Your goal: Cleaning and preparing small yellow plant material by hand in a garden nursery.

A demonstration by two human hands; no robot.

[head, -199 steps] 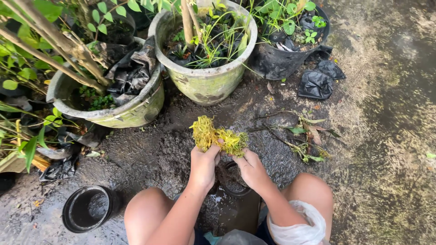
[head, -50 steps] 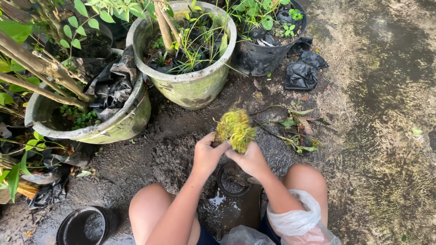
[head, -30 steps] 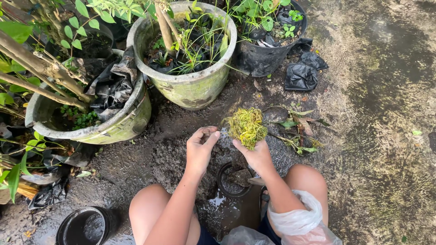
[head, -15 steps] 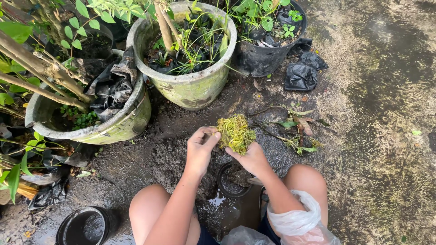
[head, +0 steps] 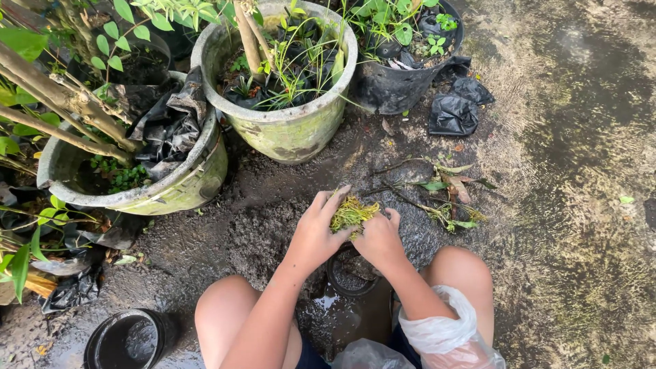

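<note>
A clump of yellow-green moss [head: 350,213] is pressed between my two hands, just above a small black pot [head: 346,272] that stands on the wet ground between my knees. My left hand [head: 316,229] cups the clump from the left with fingers stretched over it. From the right, my right hand [head: 379,236] closes around the same clump. Most of the moss is hidden by my fingers.
Two large mossy concrete planters [head: 285,133] [head: 184,188] and a black pot with plants [head: 396,85] stand ahead. Crumpled black plastic bags [head: 452,113] and pulled weeds [head: 444,191] lie to the right. An empty black pot [head: 126,339] lies at lower left. A white plastic bag [head: 441,331] rests by my right knee.
The moss clump, held up loosely by my right hand half a second ago, is now squeezed between both hands and sits lower, nearer the small black pot.
</note>
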